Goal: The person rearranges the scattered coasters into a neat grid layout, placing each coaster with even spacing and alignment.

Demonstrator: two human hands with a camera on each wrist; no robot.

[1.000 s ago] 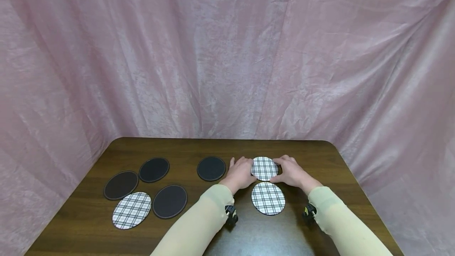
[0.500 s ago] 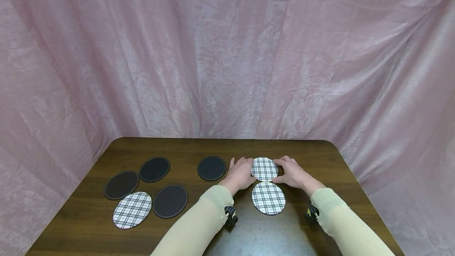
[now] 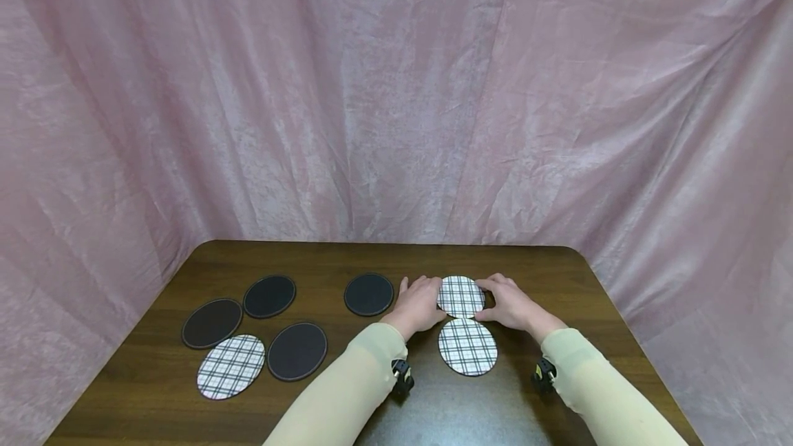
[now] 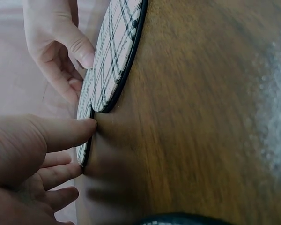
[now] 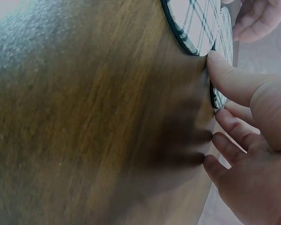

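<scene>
Two round plaid coasters with dark rims lie on the table in the head view, one behind the other. My left hand [image 3: 420,305] holds the left rim of the far plaid coaster [image 3: 460,296] between thumb and fingers. Opposite it, my right hand [image 3: 509,303] holds the right rim the same way. The near plaid coaster [image 3: 467,347] lies flat just below both thumbs, its far edge meeting or almost meeting the far one. In the left wrist view, the left thumb [image 4: 72,133] touches the dark rim. The right thumb [image 5: 229,77] sits where the two rims come together.
Several black round coasters lie to the left on the brown wooden table [image 3: 495,418], one of them [image 3: 368,294] near my left hand. A third plaid coaster [image 3: 230,367] lies at the front left, against a black one [image 3: 212,323]. A pink curtain [image 3: 396,95] hangs behind.
The far plaid coaster has shifted very slightly toward the near one, narrowing the gap. My right thumb has moved a little to the right and nearer; my left hand has hardly moved.
</scene>
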